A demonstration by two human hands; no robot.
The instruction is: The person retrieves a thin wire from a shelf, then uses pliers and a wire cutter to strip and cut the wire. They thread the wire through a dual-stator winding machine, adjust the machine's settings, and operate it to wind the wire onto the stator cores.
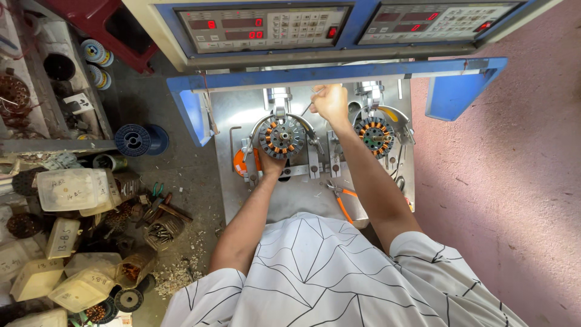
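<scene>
Left hand point(272, 165) gripping lower edge of round grey stator point(282, 137) with orange-copper windings, mounted on metal table point(290, 200). Right hand point(330, 102) clenched around thin wire point(307, 109) above it. Two stators: second stator point(375, 135) right of right hand. Orange-handled pliers point(340, 198) between forearms. Plastic tubs point(68, 189) far left, contents unclear.

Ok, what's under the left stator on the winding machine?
The left hand grips the left stator from below, over the steel machine plate. The hand hides the stator's lower edge and whatever mount sits beneath.

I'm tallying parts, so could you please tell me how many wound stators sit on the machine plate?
2: the left stator above the left hand, the right stator beside the right hand. Others may be hidden.
</scene>
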